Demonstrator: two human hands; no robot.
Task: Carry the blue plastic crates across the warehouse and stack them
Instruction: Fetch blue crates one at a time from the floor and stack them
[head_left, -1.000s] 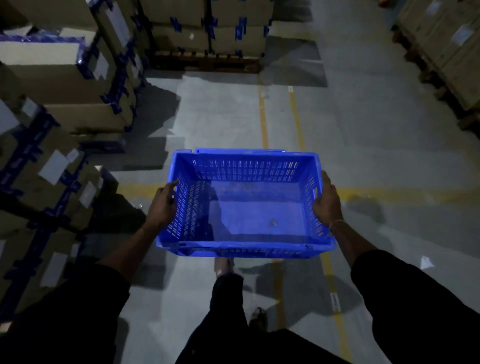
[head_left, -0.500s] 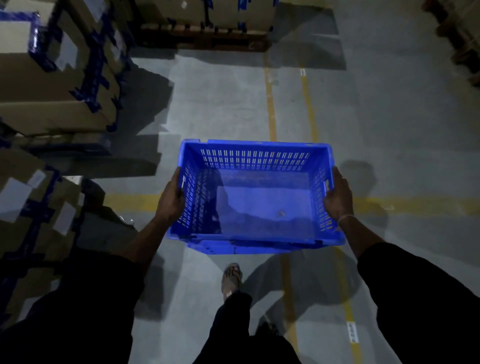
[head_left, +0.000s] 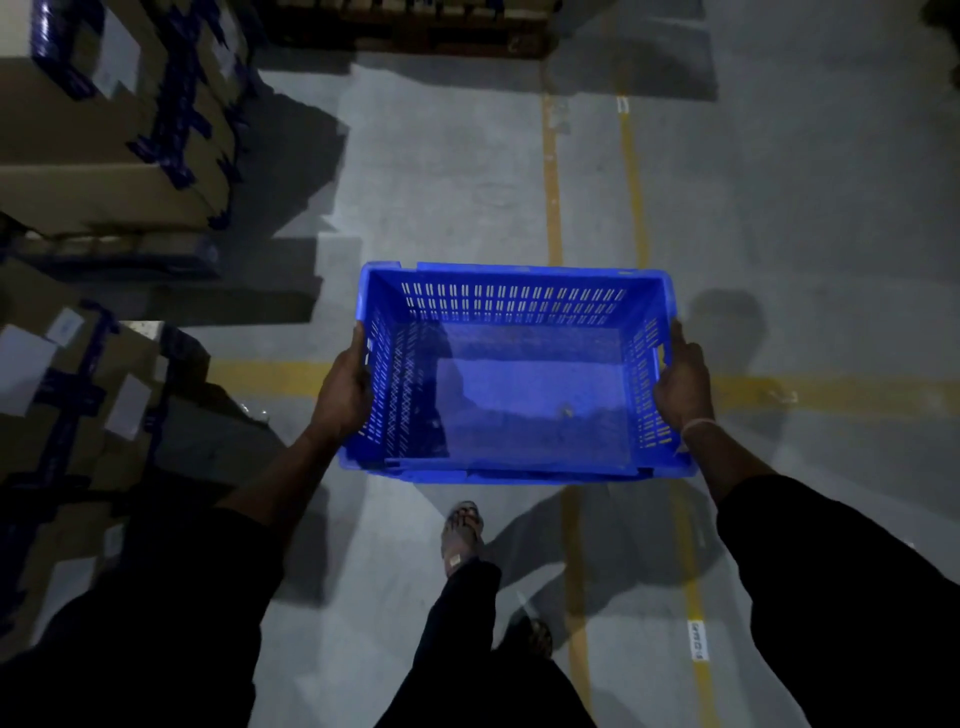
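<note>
Blue crate held above floor, left hand and right hand apparently gripping its sides

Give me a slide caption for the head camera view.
Both hands carry an empty blue slotted plastic crate over yellow floor lines.

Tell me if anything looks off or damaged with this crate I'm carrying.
Nothing looks damaged. The blue crate is held about level between the left hand and right hand. Only a small speck of debris lies on its floor.
</note>
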